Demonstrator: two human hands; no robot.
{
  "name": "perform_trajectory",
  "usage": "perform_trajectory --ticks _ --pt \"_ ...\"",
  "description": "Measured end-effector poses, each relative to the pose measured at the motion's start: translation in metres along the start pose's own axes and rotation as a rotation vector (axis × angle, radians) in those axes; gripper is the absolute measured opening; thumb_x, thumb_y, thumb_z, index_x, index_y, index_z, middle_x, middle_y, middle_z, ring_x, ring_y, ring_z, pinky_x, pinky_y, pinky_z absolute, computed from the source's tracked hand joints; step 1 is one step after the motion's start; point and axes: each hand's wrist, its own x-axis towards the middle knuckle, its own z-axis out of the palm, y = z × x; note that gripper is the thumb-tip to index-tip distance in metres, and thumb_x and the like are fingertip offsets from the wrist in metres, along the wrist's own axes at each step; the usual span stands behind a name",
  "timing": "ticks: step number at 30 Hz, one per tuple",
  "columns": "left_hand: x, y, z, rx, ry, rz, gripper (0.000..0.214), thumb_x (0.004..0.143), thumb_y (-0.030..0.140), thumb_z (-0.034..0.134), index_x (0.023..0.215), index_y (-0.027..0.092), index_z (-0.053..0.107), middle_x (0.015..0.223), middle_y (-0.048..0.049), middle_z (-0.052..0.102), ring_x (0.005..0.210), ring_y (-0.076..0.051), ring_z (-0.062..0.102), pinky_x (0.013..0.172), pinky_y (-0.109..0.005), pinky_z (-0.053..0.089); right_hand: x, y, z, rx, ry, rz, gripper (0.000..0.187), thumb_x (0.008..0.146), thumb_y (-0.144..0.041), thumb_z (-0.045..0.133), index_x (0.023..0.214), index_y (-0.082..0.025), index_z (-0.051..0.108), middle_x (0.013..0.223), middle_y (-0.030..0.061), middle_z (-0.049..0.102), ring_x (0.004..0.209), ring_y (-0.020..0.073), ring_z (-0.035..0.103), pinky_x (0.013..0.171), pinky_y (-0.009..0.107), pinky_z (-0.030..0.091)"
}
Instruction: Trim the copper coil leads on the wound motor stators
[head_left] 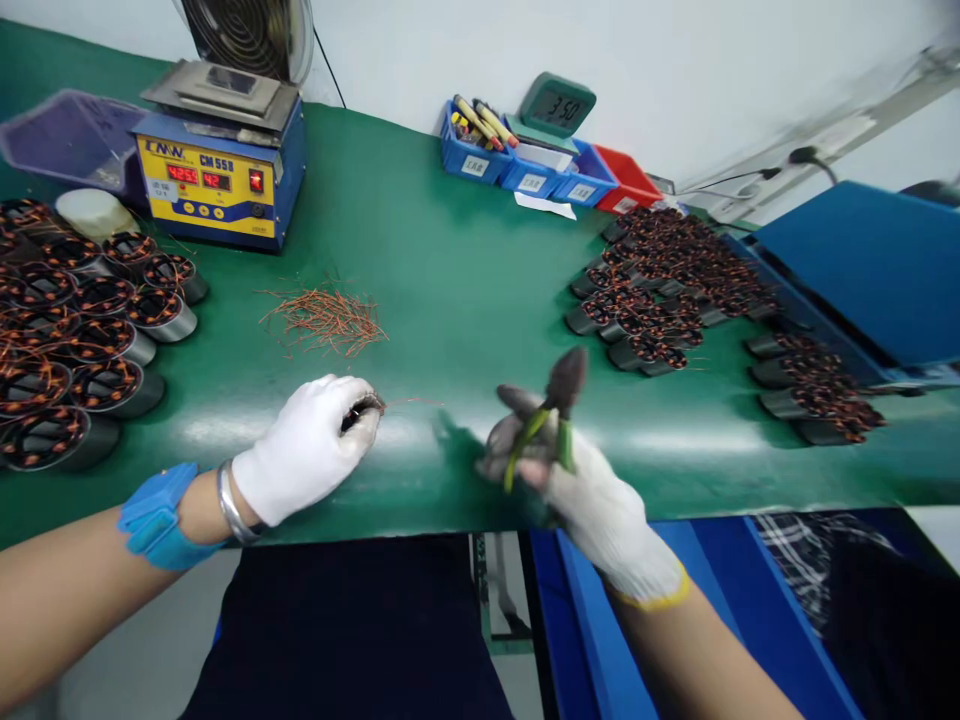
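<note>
My left hand [311, 445], in a white glove, is closed round a small dark wound coil [361, 409] just above the green mat; thin copper wire ends trail from it to the right. My right hand [581, 490], also gloved, grips green-handled cutting pliers [551, 410] with the jaws pointing up, a hand's width right of the coil and apart from it. A blue wrist strap and a metal bangle sit on my left wrist.
Rows of copper-wound coils [71, 340] fill the left of the mat [465, 280]; a heap of coils [660, 285] lies at right. Cut wire scraps [326, 320] lie mid-table. A yellow-blue instrument [221, 175], blue bins [525, 165] and a blue tray [870, 265] stand behind.
</note>
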Motion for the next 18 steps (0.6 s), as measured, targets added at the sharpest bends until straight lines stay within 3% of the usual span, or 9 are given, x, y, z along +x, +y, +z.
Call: perform_trajectory --ticks 3,5,14,18 --pt "0.0 -0.002 0.001 -0.007 0.011 -0.004 0.023 0.087 0.031 0.043 0.088 0.018 0.061 0.089 -0.0069 0.067 0.087 -0.024 0.06 0.08 -0.038 0.047 -0.007 -0.026 0.022 0.366 -0.453 0.229 0.058 0.081 -0.033 0.057 0.135 -0.019 0.04 0.092 0.0054 0.059 0.07 0.0161 0.06 0.061 0.03 0.051" --pt "-0.001 -0.002 0.002 -0.004 0.02 -0.001 0.023 0.088 0.031 0.043 0.088 0.018 0.061 0.089 -0.0072 0.067 0.086 -0.024 0.059 0.08 -0.038 0.047 -0.003 -0.035 0.032 0.469 -0.593 0.333 0.052 0.077 -0.031 0.059 0.126 -0.019 0.046 0.089 0.004 0.058 0.065 0.0136 0.059 0.054 0.026 0.047" --pt "-0.002 0.001 0.001 0.003 0.008 0.003 0.021 0.087 0.03 0.042 0.086 0.018 0.059 0.087 -0.0064 0.065 0.084 -0.023 0.058 0.078 -0.037 0.046 0.016 -0.049 0.036 0.399 -0.56 0.412 0.034 0.071 -0.027 0.061 0.102 -0.019 0.049 0.08 0.0003 0.057 0.061 0.0112 0.055 0.049 0.022 0.041" --pt "-0.001 0.0 0.001 0.006 0.01 0.012 0.021 0.087 0.03 0.042 0.084 0.019 0.059 0.084 -0.006 0.064 0.081 -0.022 0.057 0.074 -0.036 0.045 0.02 -0.047 0.041 0.359 -0.545 0.397 0.033 0.073 -0.025 0.059 0.104 -0.02 0.049 0.076 -0.0017 0.055 0.056 0.0095 0.053 0.047 0.021 0.041"
